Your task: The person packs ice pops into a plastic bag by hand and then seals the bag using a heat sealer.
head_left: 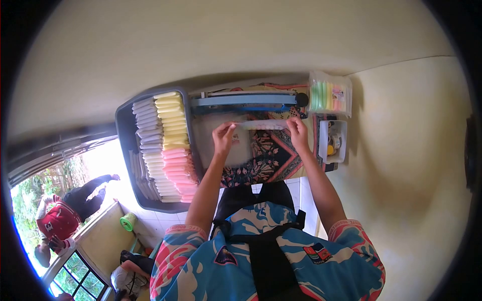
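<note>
My left hand (pixel 224 136) and my right hand (pixel 297 133) pinch the two ends of a clear plastic bag (pixel 262 125), stretched sideways between them above the table. Pale contents seem to show through the bag, too small to make out. Just beyond it lies a long blue bar-shaped device (pixel 246 102), which looks like a bag sealer, with a black round end at the right. Under and beside my left hand, flat clear plastic sheets or bags (pixel 211 150) rest on the patterned cloth (pixel 271 158).
Left stands a grey tub (pixel 122 145) with rows of purple, yellow, pink and cream packets (pixel 173 125). At right are a clear pack of coloured packets (pixel 329 98) and a white box (pixel 322 145) of small items. Two other people (pixel 63 218) are at lower left.
</note>
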`<state>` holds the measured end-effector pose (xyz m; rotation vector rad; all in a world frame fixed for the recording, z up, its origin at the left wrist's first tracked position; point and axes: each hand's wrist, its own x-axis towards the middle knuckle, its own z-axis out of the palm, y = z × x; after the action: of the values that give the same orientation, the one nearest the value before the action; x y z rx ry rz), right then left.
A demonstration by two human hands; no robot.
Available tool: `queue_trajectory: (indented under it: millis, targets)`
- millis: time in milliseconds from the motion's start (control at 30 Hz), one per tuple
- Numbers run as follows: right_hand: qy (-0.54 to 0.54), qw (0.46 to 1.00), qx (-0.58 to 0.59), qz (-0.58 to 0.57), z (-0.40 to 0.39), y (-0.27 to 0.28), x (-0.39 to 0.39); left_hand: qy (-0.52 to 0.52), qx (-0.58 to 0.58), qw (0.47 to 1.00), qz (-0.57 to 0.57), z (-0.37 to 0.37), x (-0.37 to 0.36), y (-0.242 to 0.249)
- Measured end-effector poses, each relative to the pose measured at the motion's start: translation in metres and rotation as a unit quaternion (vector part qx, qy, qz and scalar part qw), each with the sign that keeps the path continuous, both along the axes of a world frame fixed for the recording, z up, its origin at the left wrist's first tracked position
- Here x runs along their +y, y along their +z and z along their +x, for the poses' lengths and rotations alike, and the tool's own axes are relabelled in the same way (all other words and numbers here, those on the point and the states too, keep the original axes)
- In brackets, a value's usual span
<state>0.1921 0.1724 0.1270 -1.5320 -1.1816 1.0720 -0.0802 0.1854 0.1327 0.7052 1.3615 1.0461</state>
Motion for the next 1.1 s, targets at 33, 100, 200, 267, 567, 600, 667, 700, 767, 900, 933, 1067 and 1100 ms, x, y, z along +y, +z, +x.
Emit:
queue_trajectory:
  millis: [33,100,200,267,567,600,667,700,767,900,933,1067,1100]
  targets:
    - [-0.003,1.000,-0.002,0.010,0.000,-0.006,0.004,0.012,0.009,1.000,0.001,0.003,0.004,0.000]
    - [-0.006,1.000,0.008,-0.007,0.000,-0.018,0.011,0.034,0.025,0.999,0.004,0.011,0.012,-0.001]
    - [-0.003,0.998,0.018,-0.052,0.002,-0.030,0.021,0.060,0.037,0.995,0.064,0.016,0.024,-0.039]
    - [0.008,0.999,-0.012,-0.038,0.002,-0.034,0.027,0.087,0.016,0.996,-0.001,0.023,0.027,-0.039]
    - [-0.027,0.995,0.027,-0.088,-0.005,-0.022,0.051,0.125,0.109,0.982,-0.094,0.037,0.058,-0.027]
    - [-0.030,0.994,0.032,-0.097,-0.005,-0.022,0.053,0.131,0.121,0.979,-0.102,0.038,0.061,-0.029]
    - [-0.035,0.992,0.044,-0.114,-0.006,-0.023,0.059,0.193,0.098,0.971,-0.104,0.045,0.066,-0.032]
    - [-0.049,0.992,0.064,-0.098,-0.006,-0.031,0.062,0.224,0.086,0.965,-0.105,0.047,0.068,-0.036]
    - [-0.077,0.990,0.103,-0.066,-0.008,-0.046,0.066,0.219,0.133,0.961,-0.103,0.048,0.073,-0.045]
    - [-0.082,0.991,0.057,-0.091,-0.014,-0.031,0.070,0.219,0.206,0.948,-0.109,0.054,0.079,-0.029]
    - [-0.079,0.994,0.024,-0.076,-0.017,-0.024,0.073,0.235,0.203,0.945,-0.101,0.056,0.080,-0.025]
    - [-0.082,0.992,0.053,-0.074,-0.016,-0.039,0.075,0.327,0.128,0.932,-0.085,0.065,0.083,-0.037]
    - [-0.080,0.995,-0.008,-0.054,-0.011,-0.063,0.075,0.356,0.092,0.926,-0.084,0.068,0.084,-0.044]
